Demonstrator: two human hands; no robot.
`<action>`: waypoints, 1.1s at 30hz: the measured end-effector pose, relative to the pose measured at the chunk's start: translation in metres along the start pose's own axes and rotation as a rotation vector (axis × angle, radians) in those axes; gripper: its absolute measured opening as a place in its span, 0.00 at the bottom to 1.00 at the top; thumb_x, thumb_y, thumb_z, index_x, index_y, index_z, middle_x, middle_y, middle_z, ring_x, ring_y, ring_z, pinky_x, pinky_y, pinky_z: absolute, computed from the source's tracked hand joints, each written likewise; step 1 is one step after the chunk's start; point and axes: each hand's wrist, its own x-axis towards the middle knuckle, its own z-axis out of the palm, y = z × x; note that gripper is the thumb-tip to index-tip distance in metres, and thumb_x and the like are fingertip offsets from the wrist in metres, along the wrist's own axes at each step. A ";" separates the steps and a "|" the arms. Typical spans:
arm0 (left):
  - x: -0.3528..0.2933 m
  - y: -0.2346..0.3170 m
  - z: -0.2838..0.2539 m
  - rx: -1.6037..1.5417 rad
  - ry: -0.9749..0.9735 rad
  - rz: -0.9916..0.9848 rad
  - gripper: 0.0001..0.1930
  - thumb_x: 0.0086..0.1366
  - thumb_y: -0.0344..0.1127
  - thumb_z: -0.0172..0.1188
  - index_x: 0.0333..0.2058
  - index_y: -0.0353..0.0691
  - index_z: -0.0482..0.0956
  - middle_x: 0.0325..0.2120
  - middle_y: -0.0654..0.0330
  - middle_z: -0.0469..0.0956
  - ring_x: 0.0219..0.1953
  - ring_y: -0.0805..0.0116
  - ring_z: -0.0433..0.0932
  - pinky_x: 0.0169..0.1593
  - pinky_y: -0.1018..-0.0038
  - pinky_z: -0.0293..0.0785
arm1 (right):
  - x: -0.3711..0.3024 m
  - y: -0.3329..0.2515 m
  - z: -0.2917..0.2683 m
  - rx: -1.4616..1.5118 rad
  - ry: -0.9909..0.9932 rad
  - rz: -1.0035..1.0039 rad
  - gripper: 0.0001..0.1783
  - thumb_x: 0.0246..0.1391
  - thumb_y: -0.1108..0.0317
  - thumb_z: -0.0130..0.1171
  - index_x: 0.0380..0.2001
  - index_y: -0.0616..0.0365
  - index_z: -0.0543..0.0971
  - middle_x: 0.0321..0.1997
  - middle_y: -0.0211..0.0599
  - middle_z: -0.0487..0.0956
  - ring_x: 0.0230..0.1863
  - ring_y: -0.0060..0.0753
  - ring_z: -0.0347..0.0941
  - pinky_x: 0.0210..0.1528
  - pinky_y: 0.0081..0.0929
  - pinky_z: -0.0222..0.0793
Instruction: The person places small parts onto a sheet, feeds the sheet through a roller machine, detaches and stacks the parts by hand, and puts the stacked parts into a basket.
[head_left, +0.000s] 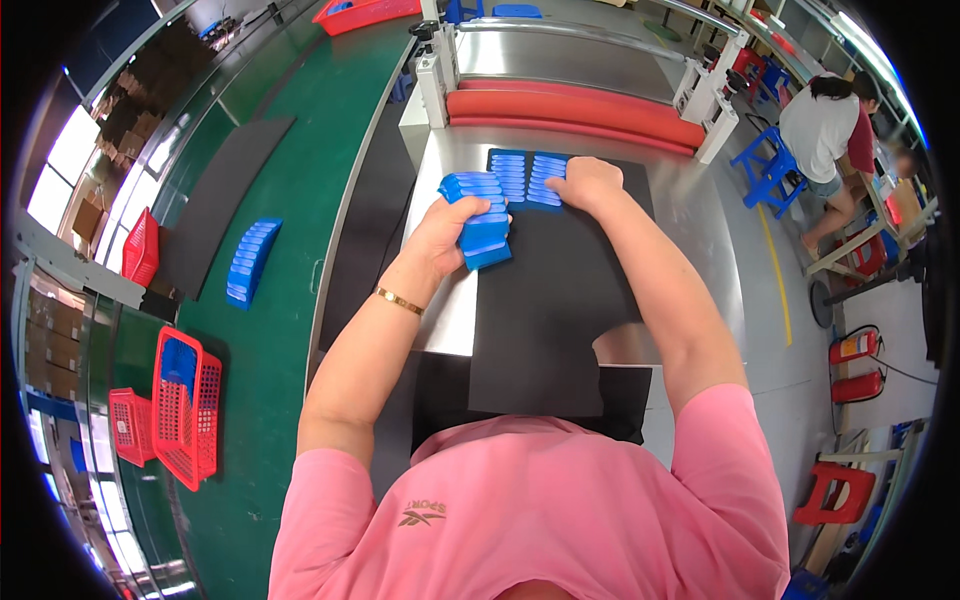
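On the far part of the steel worktable, over a dark rubbery sheet, I am working with small flat blue plastic pieces. My left hand is gripping a stack of blue plastic pieces, thumb on the near side and fingers wrapped around the far side, so that hand is closed on the stack. The stack's long axis is running near to far, leaning a little left at its far end, and each piece is lying crosswise in it. My right hand is pressing flat on two laid rows of blue pieces at the sheet's far edge; its fingers are curled down onto them, but I cannot tell whether they are pinching one. Those rows are also running near to far, side by side and touching. I am judging the pieces to be light, stiff and smooth, apt to slide off one another, so squeezing the stack at both ends seems safest. Beyond the rows a red padded roller is lying across the machine. On the green belt to the left, another blue row is lying alone.
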 end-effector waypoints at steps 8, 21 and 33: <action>0.010 -0.009 0.019 0.120 -0.074 0.022 0.17 0.54 0.25 0.64 0.44 0.37 0.73 0.36 0.58 0.78 0.37 0.63 0.79 0.43 0.64 0.78 | -0.039 -0.005 0.044 0.983 0.185 -0.379 0.22 0.52 0.52 0.57 0.19 0.62 0.74 0.21 0.44 0.76 0.26 0.47 0.72 0.31 0.35 0.68; 0.012 -0.013 0.016 -0.008 0.084 -0.003 0.16 0.55 0.31 0.65 0.41 0.35 0.73 0.36 0.55 0.78 0.35 0.61 0.79 0.39 0.64 0.78 | 0.033 0.077 0.023 0.424 -0.053 0.097 0.27 0.53 0.50 0.53 0.38 0.68 0.78 0.45 0.55 0.77 0.49 0.51 0.73 0.51 0.39 0.67; -0.008 -0.015 0.020 0.065 -0.019 0.002 0.16 0.55 0.28 0.60 0.44 0.33 0.72 0.36 0.53 0.78 0.38 0.60 0.79 0.42 0.64 0.78 | -0.017 0.055 0.008 0.033 0.081 0.032 0.25 0.56 0.45 0.49 0.38 0.58 0.80 0.42 0.46 0.79 0.47 0.45 0.74 0.48 0.37 0.69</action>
